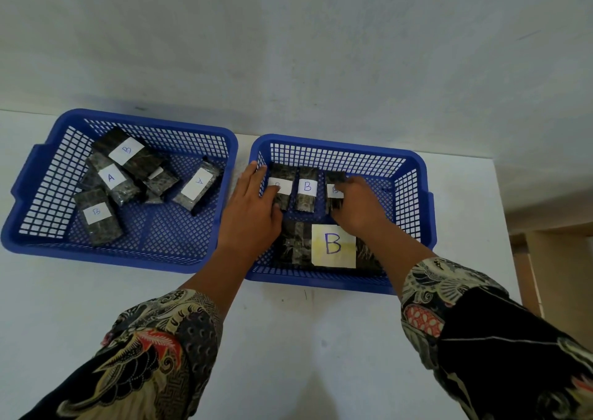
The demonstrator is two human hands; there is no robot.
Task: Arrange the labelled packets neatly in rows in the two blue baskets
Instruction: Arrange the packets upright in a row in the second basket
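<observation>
Right hand (pixel 354 206) flat on a B packet (pixel 335 191).

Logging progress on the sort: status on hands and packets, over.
Left hand and right hand flat on a row of three B packets in right basket. Left basket holds jumbled A and B packets. Nothing obstructing.

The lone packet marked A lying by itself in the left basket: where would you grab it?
Pinch the A packet across its two long edges near the middle, coming straight down from above. It lies flat and slanted on the floor of the left basket, clear of the pile, so both long sides are open to fingers.
</observation>
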